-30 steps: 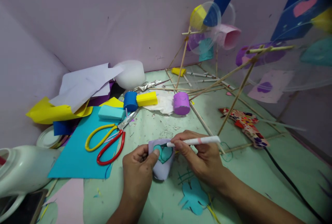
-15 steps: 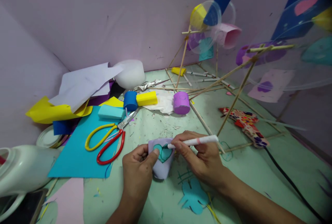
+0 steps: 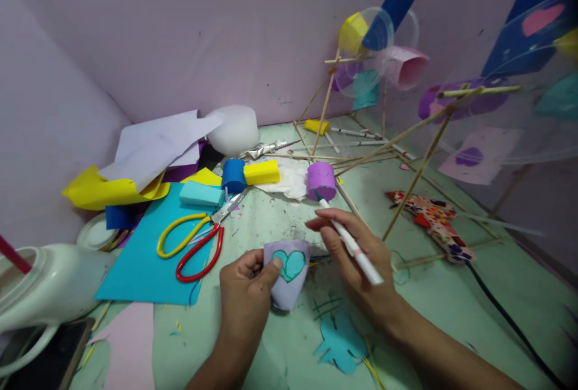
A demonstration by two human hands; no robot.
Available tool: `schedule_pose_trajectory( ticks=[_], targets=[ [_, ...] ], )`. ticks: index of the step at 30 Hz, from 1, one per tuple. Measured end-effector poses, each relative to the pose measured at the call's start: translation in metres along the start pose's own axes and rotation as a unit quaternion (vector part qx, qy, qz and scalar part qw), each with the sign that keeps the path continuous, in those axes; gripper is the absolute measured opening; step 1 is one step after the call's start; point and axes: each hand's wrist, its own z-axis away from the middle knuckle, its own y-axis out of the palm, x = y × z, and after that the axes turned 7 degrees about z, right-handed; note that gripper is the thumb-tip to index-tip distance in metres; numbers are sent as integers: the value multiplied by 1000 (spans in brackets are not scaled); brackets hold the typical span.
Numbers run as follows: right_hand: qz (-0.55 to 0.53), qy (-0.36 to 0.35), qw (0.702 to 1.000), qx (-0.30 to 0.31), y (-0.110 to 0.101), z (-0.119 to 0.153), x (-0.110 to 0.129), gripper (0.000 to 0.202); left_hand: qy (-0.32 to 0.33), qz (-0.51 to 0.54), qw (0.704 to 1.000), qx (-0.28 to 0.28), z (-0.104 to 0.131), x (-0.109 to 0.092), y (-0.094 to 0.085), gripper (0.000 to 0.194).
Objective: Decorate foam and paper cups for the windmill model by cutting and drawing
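My left hand [image 3: 249, 284] pinches a small folded lilac paper piece [image 3: 283, 297] at its left side. On its face sits a teal heart [image 3: 292, 265] with a dark green outline, partly under my left thumb. To the right, my right hand [image 3: 356, 251] grips a white marker [image 3: 354, 245]. The marker's green tip points up and away, near the purple paper cylinder [image 3: 321, 182] and off the heart. Below my hands a teal paper cutout [image 3: 342, 342] lies on the table.
Scissors [image 3: 198, 242] rest on blue paper [image 3: 139, 263] at left, near a white pitcher [image 3: 58, 287]. A stick frame [image 3: 418, 173] with plastic discs and paper shapes stands right, by a patterned glue gun [image 3: 428, 221]. Blue [image 3: 233, 176] and yellow paper rolls [image 3: 262, 172] lie behind.
My right hand has lifted the marker off the heart and swung its tip up and away. My left hand still holds the lilac paper. The whole view has shifted slightly.
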Motion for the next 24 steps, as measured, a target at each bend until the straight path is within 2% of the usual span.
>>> schedule_pose_trajectory(
  ticks=[4, 7, 10, 13, 15, 20, 24],
  targets=[
    [-47, 70, 987, 140, 6, -3, 2, 35, 10, -11, 999, 31, 1, 1, -2, 14],
    [-49, 92, 977, 187, 10, -3, 5, 29, 17, -29, 998, 49, 1, 2, -4, 14],
    [-73, 107, 977, 168, 12, -2, 7, 22, 12, -12, 998, 65, 1, 2, -4, 18],
    [-105, 136, 977, 126, 13, 0, 8, 22, -11, 17, 996, 81, 2, 2, -2, 24],
    [-121, 159, 974, 109, 14, 1, 6, 23, -19, 8, 996, 87, 2, 2, -2, 21],
    [-133, 191, 965, 117, 18, 4, 3, 25, -14, 3, 997, 75, 1, 5, -3, 17],
    [-118, 175, 969, 129, 16, 3, 2, 23, -32, 24, 997, 70, -3, 9, -5, 15]
  ],
)
